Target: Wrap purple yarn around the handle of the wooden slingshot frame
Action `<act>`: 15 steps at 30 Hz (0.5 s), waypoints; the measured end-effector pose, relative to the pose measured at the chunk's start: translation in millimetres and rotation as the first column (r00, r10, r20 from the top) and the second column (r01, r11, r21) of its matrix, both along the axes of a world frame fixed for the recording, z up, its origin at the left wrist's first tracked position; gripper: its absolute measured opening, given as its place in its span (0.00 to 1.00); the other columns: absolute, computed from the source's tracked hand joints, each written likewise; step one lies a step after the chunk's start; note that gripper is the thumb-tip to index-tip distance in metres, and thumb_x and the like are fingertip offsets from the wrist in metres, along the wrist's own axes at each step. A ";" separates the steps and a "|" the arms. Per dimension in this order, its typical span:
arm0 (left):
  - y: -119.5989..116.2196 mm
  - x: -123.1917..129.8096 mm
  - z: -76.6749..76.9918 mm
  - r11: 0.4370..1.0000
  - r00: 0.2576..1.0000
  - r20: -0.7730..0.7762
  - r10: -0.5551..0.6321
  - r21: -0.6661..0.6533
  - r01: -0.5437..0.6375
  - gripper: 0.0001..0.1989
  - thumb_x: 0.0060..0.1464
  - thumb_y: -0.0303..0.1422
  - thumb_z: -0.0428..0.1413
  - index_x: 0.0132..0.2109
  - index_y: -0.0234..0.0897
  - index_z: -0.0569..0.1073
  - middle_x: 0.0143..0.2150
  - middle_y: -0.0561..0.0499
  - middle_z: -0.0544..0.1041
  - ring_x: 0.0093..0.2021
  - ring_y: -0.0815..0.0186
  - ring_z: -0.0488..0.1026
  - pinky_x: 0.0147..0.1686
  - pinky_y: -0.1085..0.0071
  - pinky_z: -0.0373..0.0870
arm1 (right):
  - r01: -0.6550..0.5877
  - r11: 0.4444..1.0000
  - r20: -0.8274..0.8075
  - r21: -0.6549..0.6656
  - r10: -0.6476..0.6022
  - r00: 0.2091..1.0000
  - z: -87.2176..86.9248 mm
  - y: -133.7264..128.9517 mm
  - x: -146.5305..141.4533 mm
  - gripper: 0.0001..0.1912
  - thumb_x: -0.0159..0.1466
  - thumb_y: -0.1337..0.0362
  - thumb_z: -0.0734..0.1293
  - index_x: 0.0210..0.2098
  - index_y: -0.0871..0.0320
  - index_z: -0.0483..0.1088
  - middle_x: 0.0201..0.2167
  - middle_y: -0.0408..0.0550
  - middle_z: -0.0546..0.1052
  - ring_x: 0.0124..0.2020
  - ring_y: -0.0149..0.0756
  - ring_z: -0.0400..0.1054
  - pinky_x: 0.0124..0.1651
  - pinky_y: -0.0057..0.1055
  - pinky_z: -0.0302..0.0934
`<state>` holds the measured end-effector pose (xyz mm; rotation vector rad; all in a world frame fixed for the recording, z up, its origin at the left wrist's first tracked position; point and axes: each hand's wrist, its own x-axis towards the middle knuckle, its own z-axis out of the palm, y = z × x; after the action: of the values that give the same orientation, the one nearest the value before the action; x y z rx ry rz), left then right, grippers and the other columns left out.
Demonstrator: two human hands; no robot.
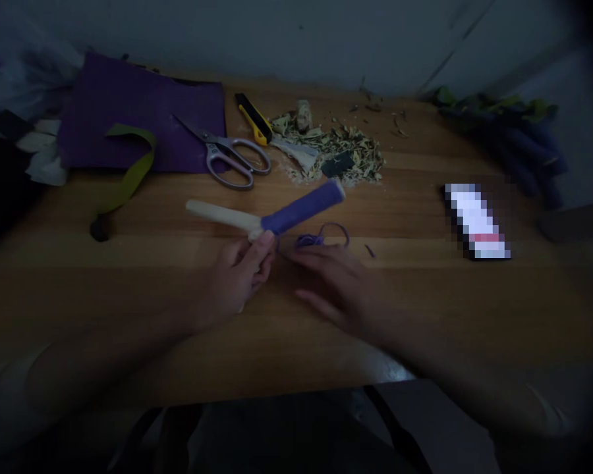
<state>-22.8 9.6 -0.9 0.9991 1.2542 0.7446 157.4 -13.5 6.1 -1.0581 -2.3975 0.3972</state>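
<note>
My left hand [242, 270] is closed around the lower part of a forked wooden stick [222, 214], holding it above the table. One arm of the fork is pale, peeled wood pointing left. The other, pointing up and right, is covered in a purple wrap [301, 207] with a pale tip showing. Purple cord [309, 240] lies loosely coiled just behind my right hand [338, 280]. That hand is open, its fingers stretched toward the fork and its thumb apart. Whether its fingertips touch the thin strand near the joint is too dark to tell.
Behind the fork lie scissors [230, 161], a yellow-black utility knife [254, 118] and a pile of wood shavings [356, 148]. Purple sheet material [143, 105] and a green strip [136, 174] are at left. A phone [479, 220] and dark gloves [524, 141] lie right on the wooden table [128, 276].
</note>
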 end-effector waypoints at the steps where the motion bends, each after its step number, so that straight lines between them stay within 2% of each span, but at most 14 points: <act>1: -1.4 0.3 0.2 1.000 1.000 0.008 -0.021 -0.001 0.021 0.24 0.49 0.52 0.49 0.20 0.37 0.58 0.13 0.60 0.54 0.12 0.78 0.49 0.11 0.79 0.45 | -0.036 0.999 0.045 0.033 0.034 0.998 -4.5 -0.7 -3.2 0.18 0.64 0.63 0.59 0.52 0.61 0.62 0.51 0.55 0.69 0.51 0.38 0.63 0.51 0.38 0.62; 3: -3.3 0.5 0.2 0.999 0.999 0.021 -0.049 0.009 0.049 0.23 0.49 0.51 0.49 0.20 0.37 0.59 0.13 0.59 0.55 0.12 0.78 0.50 0.11 0.79 0.45 | -0.046 0.991 0.144 0.125 0.028 0.989 -13.2 0.2 -5.9 0.16 0.64 0.68 0.57 0.51 0.62 0.63 0.54 0.55 0.66 0.54 0.39 0.59 0.55 0.41 0.58; 4: -3.7 0.5 0.0 0.998 0.998 0.026 -0.053 0.016 0.053 0.23 0.49 0.51 0.49 0.20 0.37 0.58 0.13 0.59 0.55 0.12 0.78 0.50 0.11 0.79 0.44 | -0.014 0.986 0.185 0.165 -0.017 0.983 -16.7 2.1 -5.1 0.14 0.64 0.69 0.57 0.49 0.62 0.64 0.54 0.55 0.66 0.55 0.40 0.58 0.56 0.41 0.57; 6: -3.3 0.4 -0.6 0.998 0.998 0.029 -0.058 0.021 0.057 0.22 0.51 0.51 0.47 0.21 0.38 0.58 0.14 0.59 0.54 0.12 0.78 0.49 0.11 0.79 0.44 | 0.098 0.975 0.245 0.199 -0.146 0.958 -21.0 9.4 0.6 0.13 0.63 0.71 0.58 0.46 0.61 0.66 0.53 0.53 0.67 0.56 0.43 0.56 0.58 0.43 0.55; 9: -1.3 0.0 -0.9 0.998 0.998 0.023 -0.055 0.018 0.055 0.22 0.52 0.51 0.45 0.22 0.39 0.57 0.14 0.60 0.53 0.12 0.78 0.48 0.11 0.79 0.44 | 0.277 0.945 0.282 0.175 -0.318 0.905 -21.8 26.4 16.3 0.14 0.63 0.69 0.58 0.47 0.60 0.66 0.53 0.55 0.66 0.56 0.47 0.55 0.57 0.47 0.55; 12: -0.3 -0.5 -0.4 0.998 0.998 -0.002 -0.062 0.010 0.062 0.22 0.52 0.52 0.43 0.22 0.39 0.56 0.13 0.60 0.51 0.12 0.77 0.47 0.11 0.79 0.44 | 0.430 0.896 0.242 0.108 -0.443 0.863 -21.0 45.4 36.7 0.18 0.61 0.67 0.61 0.51 0.62 0.63 0.54 0.60 0.64 0.52 0.49 0.61 0.51 0.48 0.60; 15: -0.5 -0.9 0.3 0.998 0.998 -0.012 -0.064 0.015 0.064 0.22 0.52 0.52 0.43 0.22 0.39 0.56 0.13 0.60 0.51 0.12 0.77 0.47 0.11 0.79 0.45 | 0.594 0.804 0.062 -0.010 -0.593 0.803 -24.1 63.0 60.6 0.21 0.59 0.60 0.64 0.52 0.57 0.62 0.47 0.56 0.69 0.43 0.44 0.67 0.43 0.44 0.64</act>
<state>-23.7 9.1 -0.7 1.0529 1.2224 0.7002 218.0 49.5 -18.0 -1.7714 -1.9552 0.1743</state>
